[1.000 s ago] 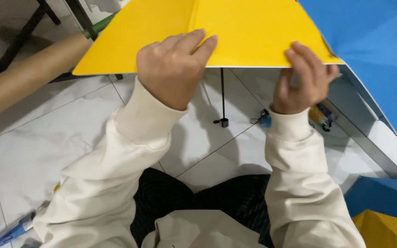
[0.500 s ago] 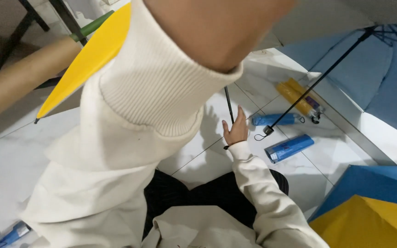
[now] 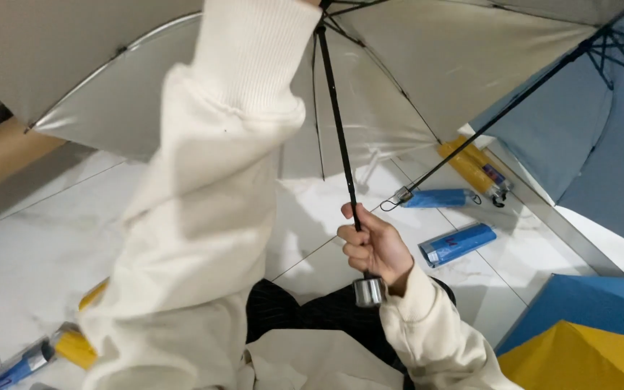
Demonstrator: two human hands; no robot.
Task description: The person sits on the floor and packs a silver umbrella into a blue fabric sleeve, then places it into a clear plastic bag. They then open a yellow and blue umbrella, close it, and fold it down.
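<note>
- Our right hand is clamped around the black metal shaft of the open silver-lined umbrella.
- Our left hand is out of view above that shaft; its grip we cannot tell.

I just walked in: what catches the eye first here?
A big open umbrella fills the top, silvery underside showing. The right hand grips its handle at centre, while the left arm's cream sleeve reaches up the shaft. Folded blue umbrellas lie on the white tiles, right.
</note>
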